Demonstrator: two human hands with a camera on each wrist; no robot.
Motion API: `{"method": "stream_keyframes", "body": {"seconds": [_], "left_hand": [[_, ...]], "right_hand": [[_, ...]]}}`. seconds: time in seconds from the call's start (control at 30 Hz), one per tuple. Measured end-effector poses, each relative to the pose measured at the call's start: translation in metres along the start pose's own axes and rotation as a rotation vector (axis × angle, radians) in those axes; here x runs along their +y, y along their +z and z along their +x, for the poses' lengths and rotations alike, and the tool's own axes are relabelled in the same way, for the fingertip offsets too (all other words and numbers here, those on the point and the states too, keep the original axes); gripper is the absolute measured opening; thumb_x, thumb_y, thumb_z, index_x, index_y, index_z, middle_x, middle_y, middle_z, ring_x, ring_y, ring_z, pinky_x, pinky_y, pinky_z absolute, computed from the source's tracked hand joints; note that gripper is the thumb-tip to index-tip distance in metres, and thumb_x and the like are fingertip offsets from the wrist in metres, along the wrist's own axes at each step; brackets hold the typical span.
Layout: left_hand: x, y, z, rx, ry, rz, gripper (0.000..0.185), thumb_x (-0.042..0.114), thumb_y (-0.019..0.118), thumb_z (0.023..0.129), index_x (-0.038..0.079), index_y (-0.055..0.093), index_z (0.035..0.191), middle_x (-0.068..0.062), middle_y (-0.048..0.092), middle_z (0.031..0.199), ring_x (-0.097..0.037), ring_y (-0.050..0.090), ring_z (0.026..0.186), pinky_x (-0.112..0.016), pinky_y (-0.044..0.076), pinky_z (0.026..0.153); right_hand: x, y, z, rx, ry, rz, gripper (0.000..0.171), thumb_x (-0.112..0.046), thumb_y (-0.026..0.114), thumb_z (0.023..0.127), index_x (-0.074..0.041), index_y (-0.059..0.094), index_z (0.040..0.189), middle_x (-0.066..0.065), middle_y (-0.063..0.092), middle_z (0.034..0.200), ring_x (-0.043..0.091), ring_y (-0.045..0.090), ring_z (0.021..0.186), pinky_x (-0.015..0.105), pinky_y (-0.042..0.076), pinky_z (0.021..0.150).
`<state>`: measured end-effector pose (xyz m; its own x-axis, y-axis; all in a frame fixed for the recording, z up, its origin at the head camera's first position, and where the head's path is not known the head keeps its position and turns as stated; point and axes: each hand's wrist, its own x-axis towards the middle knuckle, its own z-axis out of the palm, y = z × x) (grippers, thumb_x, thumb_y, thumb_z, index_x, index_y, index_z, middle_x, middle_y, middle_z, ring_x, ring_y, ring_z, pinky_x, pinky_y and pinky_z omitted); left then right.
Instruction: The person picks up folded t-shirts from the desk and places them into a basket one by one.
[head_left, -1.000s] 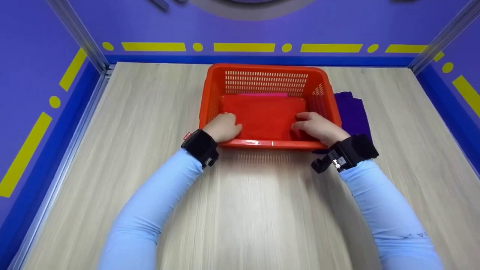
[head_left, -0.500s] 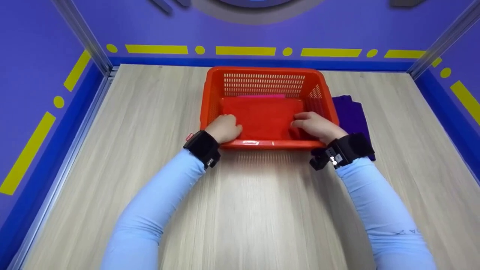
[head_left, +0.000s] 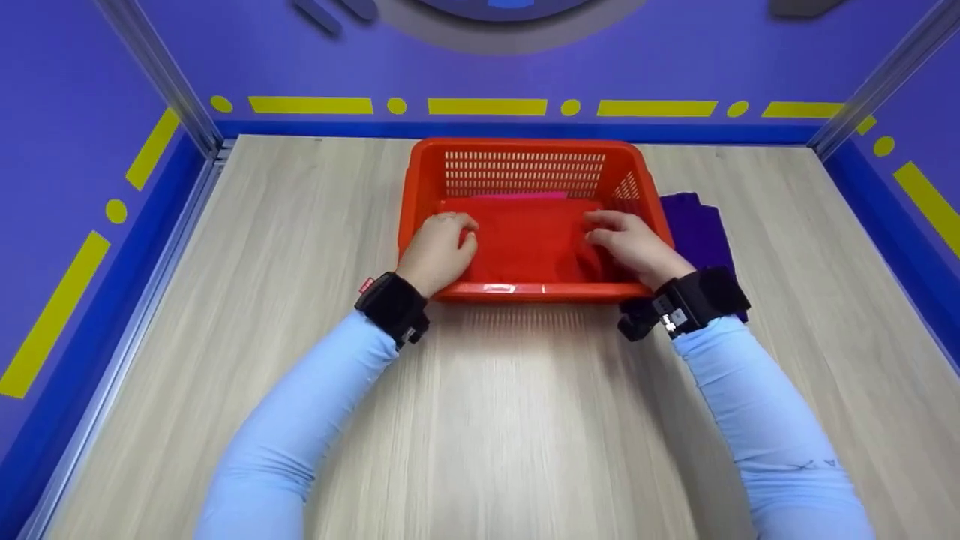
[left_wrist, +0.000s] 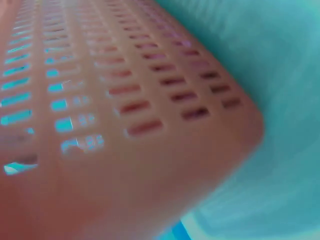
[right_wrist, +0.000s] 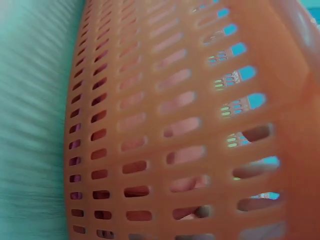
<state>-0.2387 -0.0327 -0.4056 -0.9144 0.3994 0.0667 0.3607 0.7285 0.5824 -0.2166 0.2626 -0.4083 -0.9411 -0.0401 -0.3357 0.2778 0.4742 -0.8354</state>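
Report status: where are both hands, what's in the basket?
Left hand and right hand on red cloth inside basket. Pink edge behind. Purple cloth beside basket.

Orange slotted basket [head_left: 525, 161], red cloth [head_left: 529, 236], purple cloth [head_left: 697, 232], pale woodgrain table [head_left: 517, 412].

A folded red cloth [head_left: 529, 238] lies flat inside an orange slotted basket [head_left: 525, 161], covering most of its floor. The basket stands upright on the worktop [head_left: 495, 420], near the far edge.
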Motion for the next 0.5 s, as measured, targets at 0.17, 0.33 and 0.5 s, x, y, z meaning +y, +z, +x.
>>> {"method": "stream_keyframes", "body": {"seconds": [0.17,0.33,0.5], "left_hand": [[-0.014,-0.007,-0.006,0.125,0.104,0.006,0.025,0.010,0.053,0.100,-0.001,0.071,0.114,-0.018,0.062,0.132,-0.035,0.045,0.139,-0.041,0.030,0.120],[-0.031,-0.007,-0.012,0.186,0.144,-0.058,0.024,0.006,0.055,0.098,-0.003,0.071,0.115,-0.018,0.056,0.142,-0.034,0.033,0.147,-0.041,0.024,0.122],[-0.039,-0.005,-0.014,0.146,0.005,-0.203,0.047,0.006,0.059,0.096,0.003,0.056,0.143,-0.018,0.028,0.162,-0.036,0.023,0.151,-0.046,0.024,0.122]], "right_hand": [[0.003,-0.005,-0.004,0.058,-0.139,-0.016,0.041,-0.012,0.051,0.104,-0.006,0.056,0.145,0.011,0.057,0.120,0.014,0.052,0.078,0.022,0.043,0.067],[0.008,-0.023,-0.017,0.143,-0.306,-0.073,0.034,-0.009,0.053,0.103,-0.004,0.065,0.135,0.009,0.051,0.151,0.022,0.050,0.132,0.031,0.046,0.105],[0.021,-0.049,-0.032,0.222,-0.426,-0.138,0.033,-0.009,0.055,0.103,-0.003,0.066,0.134,0.011,0.051,0.151,0.028,0.039,0.144,0.027,0.041,0.110]]}}
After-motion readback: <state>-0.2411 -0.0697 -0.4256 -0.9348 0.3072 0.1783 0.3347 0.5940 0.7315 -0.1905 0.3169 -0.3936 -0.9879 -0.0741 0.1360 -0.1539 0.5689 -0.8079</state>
